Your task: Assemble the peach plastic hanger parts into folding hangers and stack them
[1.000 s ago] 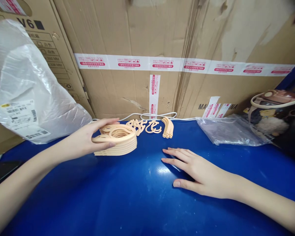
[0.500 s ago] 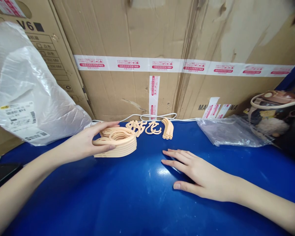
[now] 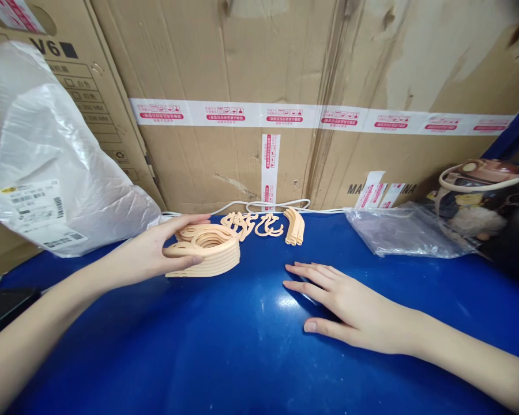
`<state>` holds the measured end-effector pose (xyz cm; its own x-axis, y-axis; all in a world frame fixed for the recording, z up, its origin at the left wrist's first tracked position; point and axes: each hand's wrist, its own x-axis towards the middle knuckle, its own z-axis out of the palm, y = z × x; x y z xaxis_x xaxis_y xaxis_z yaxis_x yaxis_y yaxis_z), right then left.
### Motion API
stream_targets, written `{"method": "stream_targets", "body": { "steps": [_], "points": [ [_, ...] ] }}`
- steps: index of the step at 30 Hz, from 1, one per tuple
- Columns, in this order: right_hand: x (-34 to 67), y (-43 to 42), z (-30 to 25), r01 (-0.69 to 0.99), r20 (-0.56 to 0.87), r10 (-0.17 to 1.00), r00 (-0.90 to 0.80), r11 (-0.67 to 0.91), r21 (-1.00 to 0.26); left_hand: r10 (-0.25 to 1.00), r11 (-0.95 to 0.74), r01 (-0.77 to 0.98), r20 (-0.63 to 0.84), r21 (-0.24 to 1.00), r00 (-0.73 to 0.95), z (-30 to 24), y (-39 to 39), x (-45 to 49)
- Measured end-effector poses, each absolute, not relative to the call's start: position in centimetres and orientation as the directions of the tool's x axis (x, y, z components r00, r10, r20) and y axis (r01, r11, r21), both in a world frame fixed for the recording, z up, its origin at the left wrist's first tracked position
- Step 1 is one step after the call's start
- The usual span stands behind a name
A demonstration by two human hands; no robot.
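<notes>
A stack of several flat peach-coloured plastic pieces (image 3: 211, 253) rests on the blue table (image 3: 225, 346). My left hand (image 3: 153, 253) curls round the stack's left end, thumb in front and fingers behind, gripping the top piece. My right hand (image 3: 350, 308) lies flat on the blue table to the right, fingers spread, holding nothing. Behind the stack lie small peach hook-shaped parts (image 3: 253, 223) and a short bundle of curved peach strips (image 3: 294, 226).
Large taped cardboard boxes (image 3: 285, 104) wall off the back. A white plastic bag with labels (image 3: 47, 167) leans at the left. A clear plastic bag (image 3: 404, 233) and a pink-lidded bottle (image 3: 480, 196) sit at the right. A white cable (image 3: 277, 203) runs along the back edge.
Almost nothing; my left hand and the stack have settled slightly lower on the table. My right hand stays flat in place.
</notes>
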<state>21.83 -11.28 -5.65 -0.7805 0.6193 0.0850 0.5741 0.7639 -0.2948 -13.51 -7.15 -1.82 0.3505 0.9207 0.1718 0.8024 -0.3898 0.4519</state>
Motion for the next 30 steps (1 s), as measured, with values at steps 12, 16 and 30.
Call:
{"method": "stream_targets", "body": {
  "steps": [12,16,30],
  "points": [
    [21.7,-11.4,-5.3,0.613,0.010,0.633,-0.774,0.754,-0.235,0.923,-0.381,0.799,0.143,0.466,0.357,-1.5,-7.4,-13.6],
    [21.7,-11.4,-5.4,0.621,-0.001,0.639,-0.770,0.748,-0.235,0.926,-0.377,0.797,0.229,0.472,0.301,-0.6,-7.2,-14.1],
    [21.5,-11.5,-5.5,0.606,0.025,0.628,-0.778,0.761,-0.233,0.697,-0.482,0.865,0.658,0.136,0.285,-0.3,-7.2,-15.0]
  ]
}}
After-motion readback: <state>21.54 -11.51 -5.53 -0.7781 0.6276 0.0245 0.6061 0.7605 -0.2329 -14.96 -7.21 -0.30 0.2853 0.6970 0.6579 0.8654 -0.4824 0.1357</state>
